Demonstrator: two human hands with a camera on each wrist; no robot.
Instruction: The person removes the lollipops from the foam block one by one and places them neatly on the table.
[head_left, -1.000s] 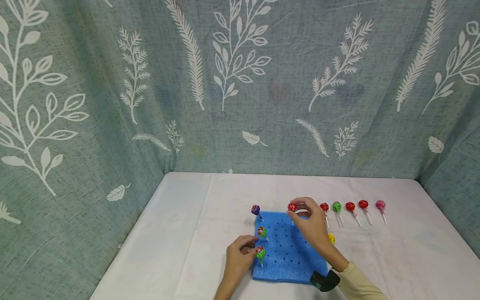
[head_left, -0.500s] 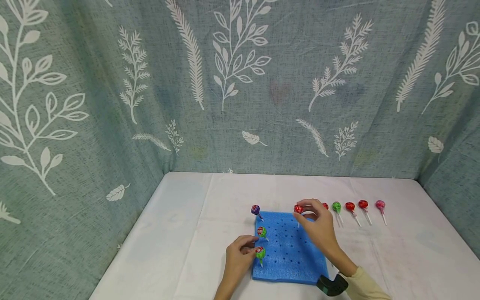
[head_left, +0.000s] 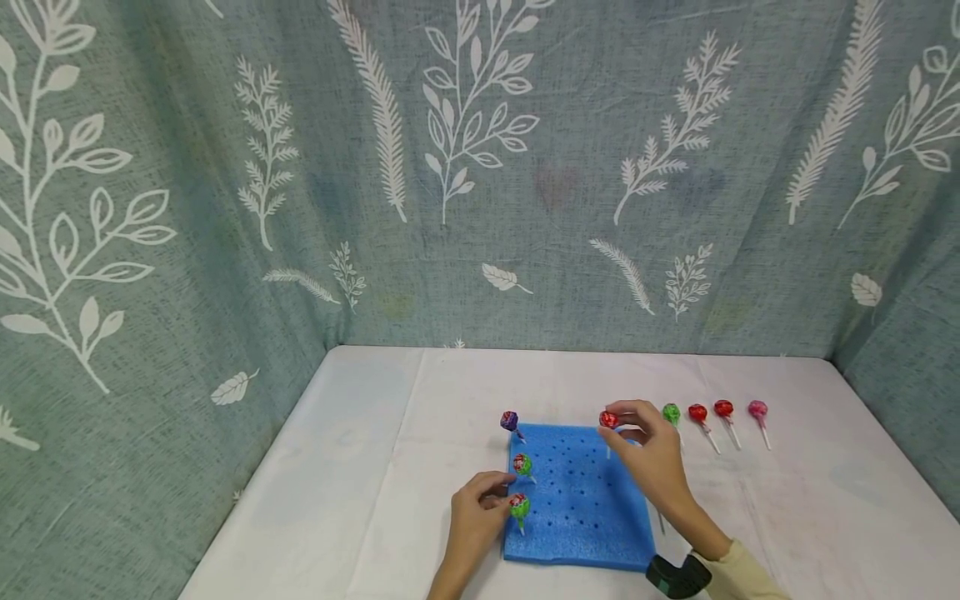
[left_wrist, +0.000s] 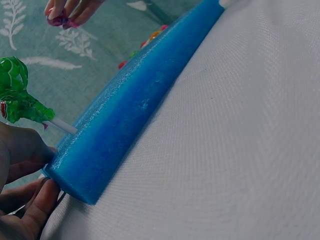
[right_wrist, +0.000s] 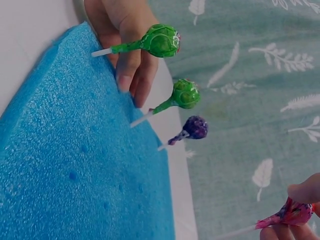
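Observation:
My right hand [head_left: 654, 458] pinches a red-wrapped lollipop [head_left: 608, 419] by its head, above the far right part of a blue foam block [head_left: 577, 533] with rows of small holes. In the right wrist view its white stick points toward the foam. My left hand [head_left: 476, 512] grips the block's left edge, with its fingers curled at the near corner in the left wrist view. Along that left side stand two green lollipops [right_wrist: 161, 41] and a purple lollipop [right_wrist: 195, 127], their sticks in the foam and tilted. The held stick's tip is hard to make out.
Beyond the right hand, a green lollipop [head_left: 671, 412], two red lollipops [head_left: 698, 413] and a pink lollipop [head_left: 757, 409] lie in a row on the white tablecloth [head_left: 810, 483]. A bare stick end [head_left: 662, 523] shows beside the right forearm. Behind hangs a leaf-patterned curtain [head_left: 555, 292].
My right hand has moved to the right over the foam with the red lollipop, now covering a red lollipop and a yellow one seen earlier. The left hand has stayed at the foam's edge.

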